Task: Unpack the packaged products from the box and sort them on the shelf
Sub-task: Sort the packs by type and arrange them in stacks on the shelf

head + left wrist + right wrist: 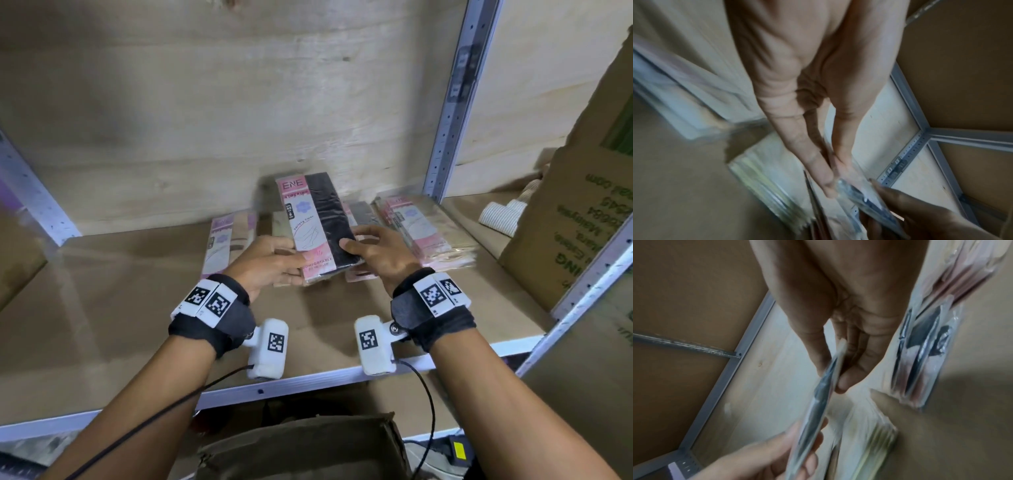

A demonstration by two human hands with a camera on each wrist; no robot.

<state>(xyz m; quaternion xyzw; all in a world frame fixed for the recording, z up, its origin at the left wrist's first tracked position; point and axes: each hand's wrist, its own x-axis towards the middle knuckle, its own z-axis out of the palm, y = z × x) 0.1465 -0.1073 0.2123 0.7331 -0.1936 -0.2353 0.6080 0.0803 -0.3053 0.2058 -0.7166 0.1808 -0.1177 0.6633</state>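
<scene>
A flat pack of black stockings (pixel 322 219) with a pink "ENE" card is held tilted up over the shelf board (pixel 120 308). My left hand (pixel 293 263) grips its lower left edge, thumb on top and fingers beneath. My right hand (pixel 352 240) pinches its right edge. In the left wrist view the left fingers (pixel 826 178) close on the pack (pixel 865 199). The right wrist view shows the pack (pixel 824 386) edge-on between thumb and fingers. Similar packs lie in stacks on the shelf: beige ones at left (pixel 226 240), pink-carded ones at right (pixel 424 229).
An open brown box (pixel 308 448) sits below the shelf's front rail. A large printed carton (pixel 575 219) leans at the right, with white ribbed items (pixel 503 214) beside it. A grey upright post (pixel 455 102) stands behind the right stack. The wooden back wall is close.
</scene>
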